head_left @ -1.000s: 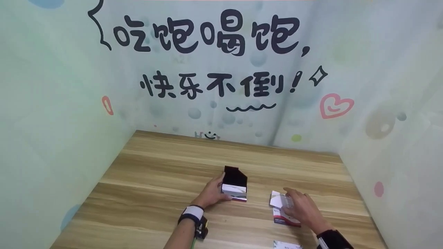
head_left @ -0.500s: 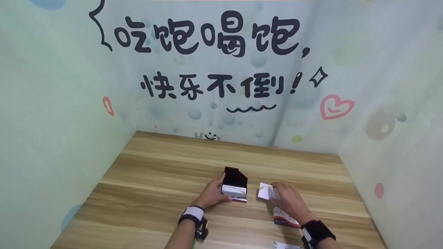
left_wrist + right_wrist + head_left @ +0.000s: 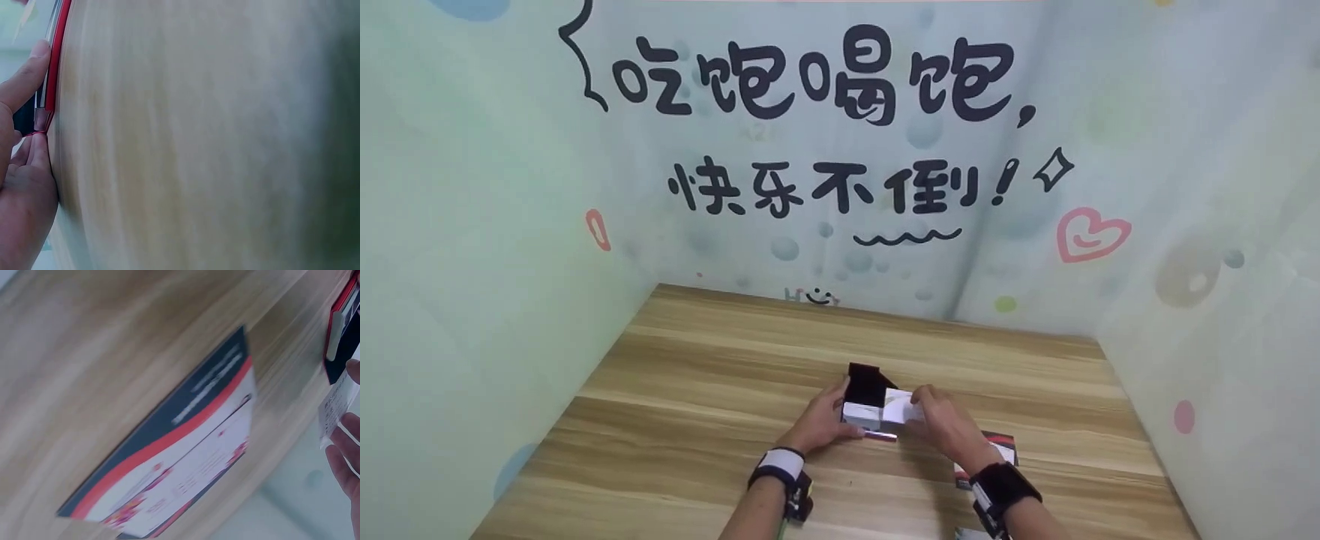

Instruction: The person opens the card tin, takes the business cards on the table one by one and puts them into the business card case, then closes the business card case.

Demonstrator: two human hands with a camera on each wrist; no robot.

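Note:
A business card case [image 3: 867,384] with a black inside, a shiny front and a red edge [image 3: 54,73] lies open on the table. My left hand [image 3: 819,421] grips its left side, thumb at the front, as the left wrist view also shows. Over the right part of the case, my right hand [image 3: 951,429] pinches a white printed card [image 3: 897,407]; whether it is one or several stacked cards I cannot tell. The right wrist view shows that card [image 3: 335,404] close beside the case [image 3: 336,326]. White cards sit in the case's front, partly hidden.
Printed cards [image 3: 169,455] in dark blue, red and white lie overlapping on the wooden table [image 3: 720,360], below my right wrist. Another card [image 3: 971,534] is cut off at the bottom edge. Printed cloth walls [image 3: 735,247] enclose the table at the back and sides.
My right hand has lifted the white card from the printed cards and carried it left to the case. The left hand and the case have stayed in place.

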